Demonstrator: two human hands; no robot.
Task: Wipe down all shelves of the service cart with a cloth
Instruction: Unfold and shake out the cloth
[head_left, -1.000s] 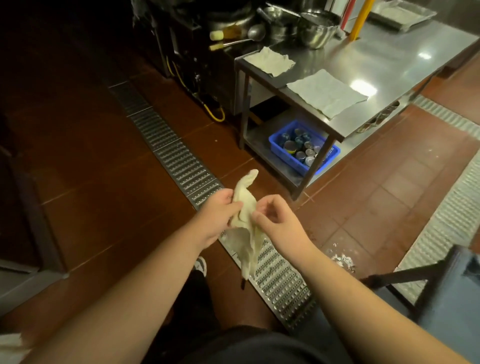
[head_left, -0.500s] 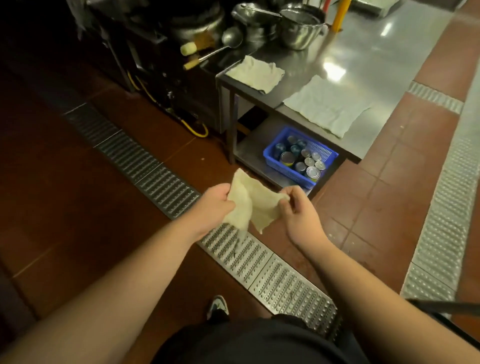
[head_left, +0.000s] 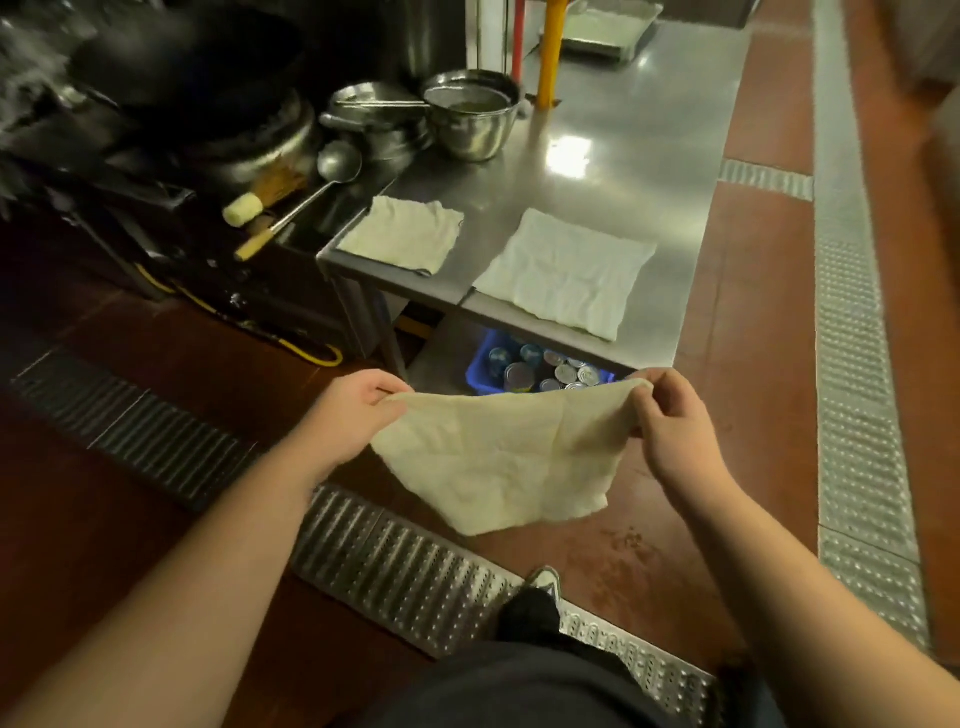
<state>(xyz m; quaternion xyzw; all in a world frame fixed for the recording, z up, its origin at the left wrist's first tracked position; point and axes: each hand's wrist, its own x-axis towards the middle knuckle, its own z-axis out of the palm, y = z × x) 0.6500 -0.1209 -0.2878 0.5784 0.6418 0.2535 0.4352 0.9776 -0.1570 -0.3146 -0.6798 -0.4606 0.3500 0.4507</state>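
One cloth (head_left: 498, 457) held; two on table (head_left: 644, 156).

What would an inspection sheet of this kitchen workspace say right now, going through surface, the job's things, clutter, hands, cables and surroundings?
Surface: steel table, top bare and shiny in the middle.
Job's things: cloth held spread out in the air in front of the table; no service cart seen.
Clutter: two flat cloths, metal bowls, ladle, tray; blue crate of cans on the lower shelf.
Hands: left hand and right hand each pinch an upper corner of the cloth.
Cables: yellow hose on the floor by the stove.
Surroundings: red tile floor, metal drain grates.
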